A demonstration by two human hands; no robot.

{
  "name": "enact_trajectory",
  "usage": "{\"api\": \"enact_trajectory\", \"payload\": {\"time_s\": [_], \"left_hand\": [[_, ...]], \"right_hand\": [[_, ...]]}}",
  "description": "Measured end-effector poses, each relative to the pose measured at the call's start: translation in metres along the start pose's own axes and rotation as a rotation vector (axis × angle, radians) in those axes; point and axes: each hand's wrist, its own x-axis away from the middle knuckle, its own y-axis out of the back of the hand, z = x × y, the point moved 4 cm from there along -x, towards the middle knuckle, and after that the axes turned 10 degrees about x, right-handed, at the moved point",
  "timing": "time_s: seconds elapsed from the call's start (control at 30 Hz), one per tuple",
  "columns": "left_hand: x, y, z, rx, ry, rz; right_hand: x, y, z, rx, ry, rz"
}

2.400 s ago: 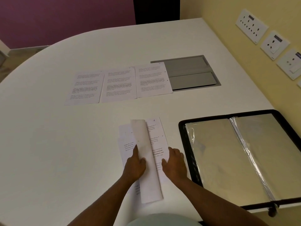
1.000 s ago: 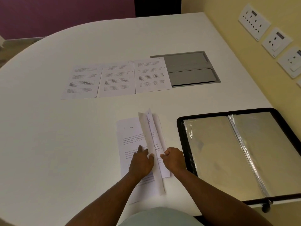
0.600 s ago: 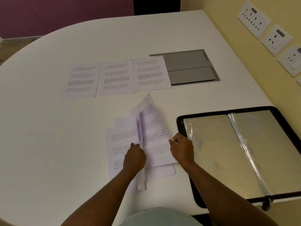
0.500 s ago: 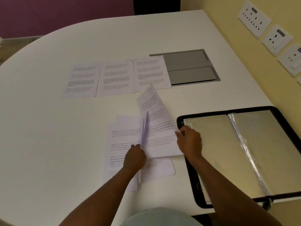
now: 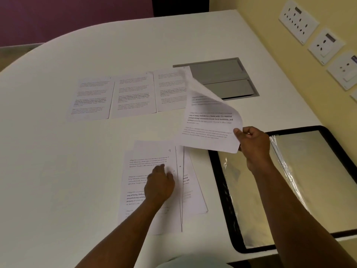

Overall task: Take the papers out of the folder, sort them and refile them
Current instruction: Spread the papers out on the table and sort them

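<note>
So the right hand now has one printed sheet pinched by its right edge and lifted clear of the table, top corner curling over, hanging in front of the grey cable hatch and the rightmost page of the laid-out row. Half a second ago that same sheet was only peeled partway up off the stack, with the hand low beside the folder's edge, so it has come up and away from the pile. The left hand hasn't really moved: it lies flat, fingers straight, pressing down on the remaining stack of papers near the table's front edge. The top page there shows a handwritten 9 in its upper right corner, and the stack is fanned a bit, lower sheets poking out on the right. Three pages sit side by side further back on the white table, same as before. The black display folder lies open to the right of the stack, its clear plastic sleeves shining.
</note>
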Motion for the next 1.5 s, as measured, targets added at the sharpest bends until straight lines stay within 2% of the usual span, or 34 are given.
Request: {"api": "enact_trajectory", "payload": {"time_s": [0.07, 0.17, 0.23, 0.3, 0.43, 0.67, 0.87, 1.17, 1.5], "left_hand": [[-0.015, 0.016, -0.006, 0.362, 0.026, -0.083], [-0.042, 0.029, -0.017, 0.941, 0.226, 0.039], [-0.061, 0.037, -0.030, 1.052, 0.270, 0.128], [-0.080, 0.039, -0.044, 0.990, 0.257, 0.166], [-0.120, 0.033, -0.067, 0.794, 0.174, 0.132], [-0.183, 0.009, -0.115, 0.710, 0.161, 0.117], [-0.239, -0.015, -0.163, 0.713, 0.168, 0.059], [-0.323, -0.057, -0.208, 0.590, 0.134, 0.019], [-0.363, -0.074, -0.213, 0.324, 0.031, -0.102]], "right_hand": [[-0.005, -0.007, -0.002, -0.032, -0.044, 0.028], [-0.015, -0.019, -0.007, -0.059, -0.100, 0.081], [-0.024, -0.026, -0.011, -0.076, -0.137, 0.111], [-0.035, -0.032, -0.014, -0.073, -0.159, 0.141], [-0.067, -0.038, -0.013, -0.040, -0.178, 0.194], [-0.144, -0.038, -0.006, 0.069, -0.156, 0.261], [-0.234, -0.039, 0.001, 0.142, -0.134, 0.205], [-0.354, -0.055, 0.007, 0.364, 0.001, 0.102], [-0.409, -0.083, 0.000, 0.545, 0.085, 0.063]]}}
